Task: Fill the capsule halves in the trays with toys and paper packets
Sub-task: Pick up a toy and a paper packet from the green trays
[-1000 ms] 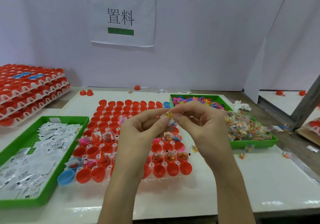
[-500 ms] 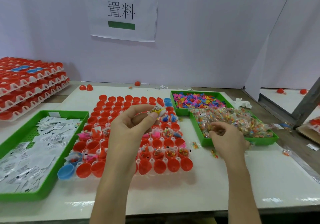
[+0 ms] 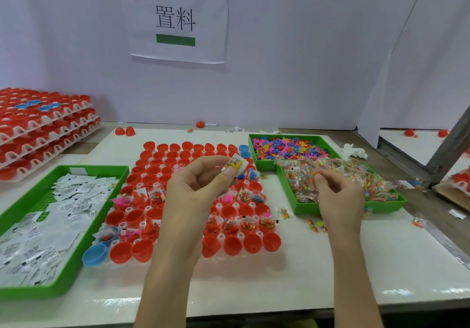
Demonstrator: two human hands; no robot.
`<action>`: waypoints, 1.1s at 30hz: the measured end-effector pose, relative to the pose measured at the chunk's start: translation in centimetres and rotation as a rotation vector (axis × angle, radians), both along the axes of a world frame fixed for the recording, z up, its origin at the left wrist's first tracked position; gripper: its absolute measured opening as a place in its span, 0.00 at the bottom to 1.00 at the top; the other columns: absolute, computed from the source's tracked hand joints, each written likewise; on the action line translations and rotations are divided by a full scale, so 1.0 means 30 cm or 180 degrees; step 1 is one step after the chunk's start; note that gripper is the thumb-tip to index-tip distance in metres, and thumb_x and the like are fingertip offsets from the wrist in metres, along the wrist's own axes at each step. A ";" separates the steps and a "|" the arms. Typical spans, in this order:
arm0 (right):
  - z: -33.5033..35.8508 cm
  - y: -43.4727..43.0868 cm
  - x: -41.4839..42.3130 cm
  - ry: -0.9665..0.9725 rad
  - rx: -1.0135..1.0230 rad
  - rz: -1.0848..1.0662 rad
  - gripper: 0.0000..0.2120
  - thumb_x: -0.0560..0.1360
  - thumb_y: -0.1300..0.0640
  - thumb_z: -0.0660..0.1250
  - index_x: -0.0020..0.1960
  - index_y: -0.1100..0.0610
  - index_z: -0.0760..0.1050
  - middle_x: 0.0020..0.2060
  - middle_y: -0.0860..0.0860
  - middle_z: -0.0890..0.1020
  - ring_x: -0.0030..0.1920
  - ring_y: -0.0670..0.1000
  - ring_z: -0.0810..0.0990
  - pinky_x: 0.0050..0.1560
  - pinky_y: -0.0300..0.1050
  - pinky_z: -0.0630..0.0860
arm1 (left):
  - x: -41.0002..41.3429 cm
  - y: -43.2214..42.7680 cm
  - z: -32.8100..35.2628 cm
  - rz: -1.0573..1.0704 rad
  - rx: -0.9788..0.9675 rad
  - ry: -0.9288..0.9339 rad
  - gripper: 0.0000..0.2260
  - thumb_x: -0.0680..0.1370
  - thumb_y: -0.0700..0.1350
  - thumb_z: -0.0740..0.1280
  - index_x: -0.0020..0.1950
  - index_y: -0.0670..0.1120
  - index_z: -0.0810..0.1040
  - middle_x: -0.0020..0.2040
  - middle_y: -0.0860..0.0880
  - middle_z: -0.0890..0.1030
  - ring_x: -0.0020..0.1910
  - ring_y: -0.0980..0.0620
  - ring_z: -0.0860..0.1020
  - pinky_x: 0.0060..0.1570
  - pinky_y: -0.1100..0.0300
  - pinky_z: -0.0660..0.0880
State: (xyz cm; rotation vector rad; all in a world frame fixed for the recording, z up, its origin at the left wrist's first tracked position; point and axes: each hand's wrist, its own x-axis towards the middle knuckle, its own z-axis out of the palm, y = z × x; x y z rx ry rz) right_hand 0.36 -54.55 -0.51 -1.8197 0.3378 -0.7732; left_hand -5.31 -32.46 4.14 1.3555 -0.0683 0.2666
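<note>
Closest to me on the white bench [image 3: 254, 284], a blue capsule half [image 3: 95, 254] sits at the front left corner of the capsule tray [image 3: 220, 237], next to a front row of empty red capsule halves [image 3: 251, 243]. In the row behind, I see several halves holding small bags and toys. Left of this tray, a green packet tray [image 3: 63, 285] carries a loose heap of white paper packets [image 3: 50, 226].

The left hand [image 3: 201, 188] is raised over the middle of the capsule tray. Its grip pinches a held packet [image 3: 232, 162] between thumb and fingers, with a yellow toy [image 3: 240, 168] against it.

The right hand [image 3: 338, 195] is over the green bag tray [image 3: 330, 210], fingers curled down among the clear bead bags [image 3: 368, 182]. I cannot tell whether that grip has closed on one.

Farther back, touching the bag tray, a green toy tray [image 3: 287, 136] is full of coloured plastic toys [image 3: 287, 147], with a crumpled tissue [image 3: 354, 151] just to its right. At far left stands a stack of loaded trays [image 3: 43, 129]. A paper sign [image 3: 175, 20] hangs on the wall behind.
</note>
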 end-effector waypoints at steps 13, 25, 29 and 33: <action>0.195 0.199 -0.129 -0.0586 0.0340 0.1844 0.07 0.76 0.63 0.72 0.47 0.52 0.85 0.40 0.46 0.87 0.40 0.46 0.86 0.43 0.36 0.80 | -0.014 -0.030 0.018 -0.0363 0.0129 -0.0046 0.12 0.66 0.51 0.74 0.47 0.51 0.86 0.42 0.52 0.86 0.43 0.55 0.85 0.43 0.69 0.78; 0.219 0.224 -0.153 -0.0597 0.1123 0.2070 0.11 0.63 0.53 0.75 0.45 0.55 0.85 0.40 0.51 0.88 0.43 0.50 0.87 0.39 0.36 0.80 | -0.016 -0.026 0.019 -0.0356 0.0082 -0.0112 0.12 0.65 0.51 0.76 0.47 0.51 0.86 0.41 0.50 0.86 0.42 0.52 0.86 0.43 0.66 0.79; 0.220 0.219 -0.157 -0.0420 0.1343 0.2398 0.10 0.65 0.56 0.74 0.46 0.56 0.85 0.42 0.54 0.87 0.43 0.53 0.87 0.40 0.41 0.82 | -0.010 -0.024 0.018 -0.0208 0.0142 -0.0148 0.11 0.65 0.50 0.76 0.47 0.52 0.85 0.38 0.51 0.85 0.39 0.55 0.85 0.42 0.66 0.79; 0.217 0.218 -0.154 -0.0311 0.1312 0.2526 0.09 0.69 0.57 0.72 0.48 0.57 0.84 0.43 0.55 0.87 0.44 0.55 0.87 0.42 0.42 0.82 | -0.006 -0.014 0.012 -0.0061 0.0264 -0.0158 0.14 0.65 0.51 0.76 0.49 0.51 0.85 0.38 0.52 0.85 0.40 0.53 0.85 0.42 0.67 0.79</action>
